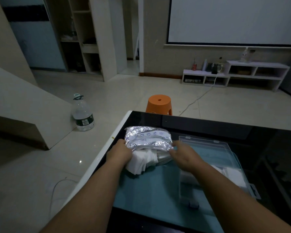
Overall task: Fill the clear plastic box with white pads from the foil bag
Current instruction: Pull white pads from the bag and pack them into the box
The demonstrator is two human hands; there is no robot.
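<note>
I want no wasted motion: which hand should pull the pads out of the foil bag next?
Left, probably. The left hand grips the white pads at the foil bag mouth; the right hand holds the bag's edge, steadying it.

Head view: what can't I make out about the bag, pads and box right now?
- Foil bag: print too small and blurred to read; mouth hidden by the pads.
- White pads: count unclear, bunched, partly under the left hand.
- Clear plastic box: near part behind the right arm; fill level unclear.
- Left grip: hidden under the hand's own back.
</note>
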